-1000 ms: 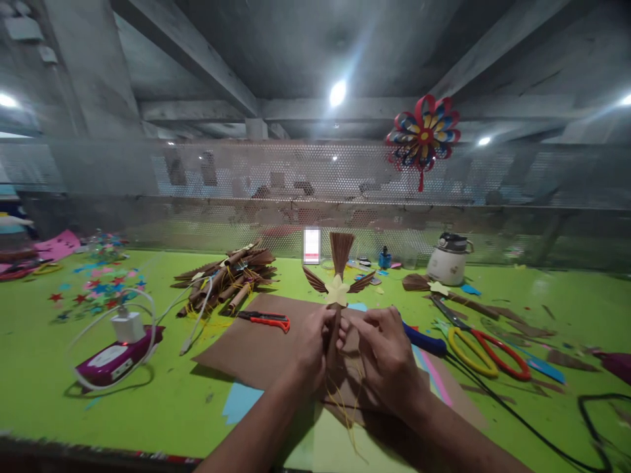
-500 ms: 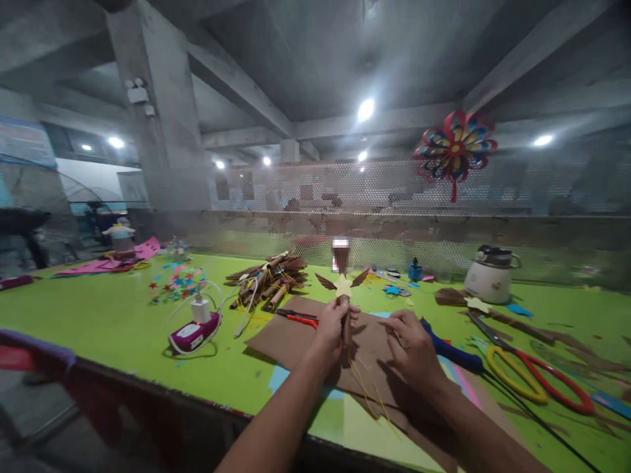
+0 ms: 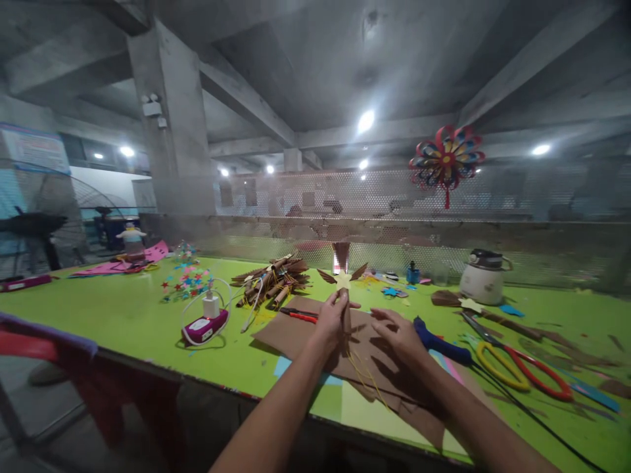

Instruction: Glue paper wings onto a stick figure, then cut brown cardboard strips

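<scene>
In the middle, my left hand (image 3: 331,320) is closed around the rolled stem of a brown paper craft figure (image 3: 344,282). The figure stands upright, with a pale yellow star, two pleated wings and a fanned top; yellow threads (image 3: 362,371) trail from its lower end. Just to the right, my right hand (image 3: 398,334) hovers with fingers apart and nothing seen in it. Beneath both hands lie brown paper sheets (image 3: 286,336). A blue-handled glue gun (image 3: 446,345) with a black cord rests beside my right hand. Red-handled scissors (image 3: 302,315) lie left of the figure.
A pile of brown paper rolls (image 3: 273,282) sits behind left, near a purple power strip (image 3: 206,326) with a white charger. Large scissors (image 3: 522,368), another star-topped brown craft (image 3: 470,305) and a white jug (image 3: 482,279) are on the right. A perforated screen (image 3: 276,203) borders the back.
My right hand's fingers have straightened and spread from a more curled pose. My left hand keeps hold of the paper figure. The camera view has shifted slightly.
</scene>
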Available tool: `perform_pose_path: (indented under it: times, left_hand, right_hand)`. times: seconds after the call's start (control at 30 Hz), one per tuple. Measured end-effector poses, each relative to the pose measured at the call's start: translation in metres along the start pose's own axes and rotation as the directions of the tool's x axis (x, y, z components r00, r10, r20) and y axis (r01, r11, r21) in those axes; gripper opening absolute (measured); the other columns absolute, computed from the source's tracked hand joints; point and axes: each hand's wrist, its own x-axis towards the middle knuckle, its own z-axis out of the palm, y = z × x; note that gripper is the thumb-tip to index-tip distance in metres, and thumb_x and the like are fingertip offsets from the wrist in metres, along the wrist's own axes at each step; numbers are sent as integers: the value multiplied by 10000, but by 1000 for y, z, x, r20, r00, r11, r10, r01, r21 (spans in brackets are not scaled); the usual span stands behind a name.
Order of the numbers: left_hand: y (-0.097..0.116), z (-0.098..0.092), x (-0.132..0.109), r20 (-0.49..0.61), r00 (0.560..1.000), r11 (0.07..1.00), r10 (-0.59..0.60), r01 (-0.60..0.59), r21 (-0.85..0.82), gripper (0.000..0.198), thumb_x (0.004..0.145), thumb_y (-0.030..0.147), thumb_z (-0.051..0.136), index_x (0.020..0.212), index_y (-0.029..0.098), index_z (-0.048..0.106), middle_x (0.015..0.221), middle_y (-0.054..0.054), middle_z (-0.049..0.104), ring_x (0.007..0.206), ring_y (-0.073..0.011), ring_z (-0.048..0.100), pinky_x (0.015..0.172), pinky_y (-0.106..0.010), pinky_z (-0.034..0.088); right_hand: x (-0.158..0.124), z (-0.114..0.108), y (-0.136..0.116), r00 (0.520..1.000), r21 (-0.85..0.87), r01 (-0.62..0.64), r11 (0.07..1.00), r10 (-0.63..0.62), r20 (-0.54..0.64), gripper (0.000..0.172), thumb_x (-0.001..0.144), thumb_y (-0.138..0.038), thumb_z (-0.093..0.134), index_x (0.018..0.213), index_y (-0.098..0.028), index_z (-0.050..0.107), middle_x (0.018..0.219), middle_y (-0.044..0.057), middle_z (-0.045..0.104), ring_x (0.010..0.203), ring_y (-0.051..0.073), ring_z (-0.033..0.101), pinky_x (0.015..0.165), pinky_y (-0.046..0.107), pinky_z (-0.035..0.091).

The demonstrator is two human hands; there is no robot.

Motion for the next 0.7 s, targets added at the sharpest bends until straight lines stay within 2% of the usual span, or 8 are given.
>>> perform_pose_path:
  times: [0.1,0.23,0.33,0.43,0.5,0.57,0.63,0.7]
  left_hand:
    - [-1,5,-2,22,999,997,44,-46,70,459,685,523,657,948,170,527,794,-66,664,594,-156,584,552,-274,480]
    - [-4,15,-6,26,980,955,200,-200,221,360,722,492,632,840,158,563,757,-47,632,715,-167,601,665,-255,466]
    - [-3,24,-9,-14,960,925,280,-265,274,317,750,477,606,813,170,553,737,-23,610,707,-148,582,667,-238,452]
    - [6,24,-8,-118,953,949,278,-253,187,317,793,482,544,778,166,521,669,-15,592,652,-133,574,646,-240,455]
    - [22,16,-5,-187,961,979,202,-191,75,335,800,500,519,767,168,493,603,-5,568,583,-130,573,576,-239,456]
    - [46,-1,2,-210,966,989,150,-145,40,338,775,503,553,781,171,488,581,6,551,517,-123,560,464,-206,409]
    - [77,-25,14,-251,952,981,177,-151,119,326,755,479,597,760,174,483,581,13,541,460,-96,525,382,-162,315]
    - [113,-52,31,-316,928,959,197,-114,261,299,799,447,564,736,166,486,581,9,533,438,-79,500,376,-158,309]
  right_hand:
    - [4,2,-9,997,218,-62,974,49,64,524,744,-372,613,1221,-177,520,1163,133,597,1079,244,553,881,408,448]
    - [6,10,-26,972,499,-156,852,42,232,737,670,-372,704,1329,-233,404,1201,120,565,1063,246,553,812,390,479]
    - [1,12,-37,922,547,-291,785,76,380,802,647,-329,747,1352,-224,379,899,59,646,812,188,610,699,321,480]
    - [-10,5,-43,865,502,-402,766,137,483,793,708,-332,715,1388,-221,321,655,-26,583,608,121,560,573,246,427]
    - [-17,-2,-45,824,463,-430,775,128,552,671,732,-355,691,1329,-212,418,673,-15,591,596,110,551,554,234,412]
    - [-23,-7,-46,754,390,-457,799,115,647,522,717,-382,693,1181,-180,564,729,20,626,605,114,562,572,248,429]
    - [-27,-8,-48,680,318,-479,818,117,723,452,696,-404,695,1075,-167,627,751,41,648,593,119,568,586,264,448]
    - [-28,-7,-53,648,272,-470,840,119,752,448,700,-420,677,1074,-178,633,757,46,659,577,118,563,569,262,450]
